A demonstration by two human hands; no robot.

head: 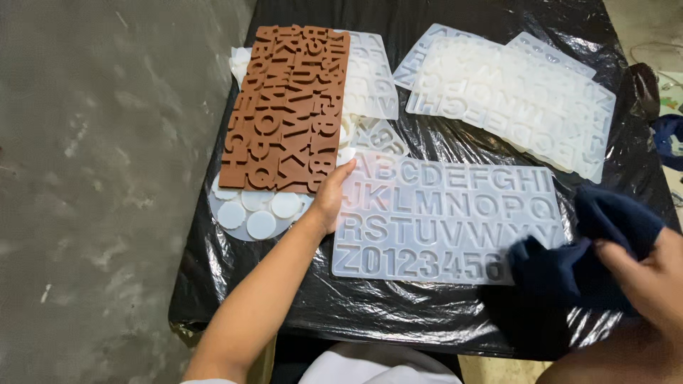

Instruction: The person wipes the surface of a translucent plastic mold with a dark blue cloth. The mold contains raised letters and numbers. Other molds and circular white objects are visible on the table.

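Note:
A clear silicone mould (pixel 441 220) with raised letters and digits lies flat in front of me on a table covered in black plastic sheet (pixel 384 313). My left hand (pixel 331 197) rests on the mould's left edge, fingers curled over it. My right hand (pixel 651 274) grips a dark blue cloth (pixel 576 263) that lies bunched over the mould's lower right corner and hides the last characters there.
A brown letter mould (pixel 288 107) lies at the back left, over a clear mould with round white discs (pixel 256 213). More clear and white letter moulds (pixel 512 99) are stacked at the back right. Grey concrete floor (pixel 99 185) lies to the left.

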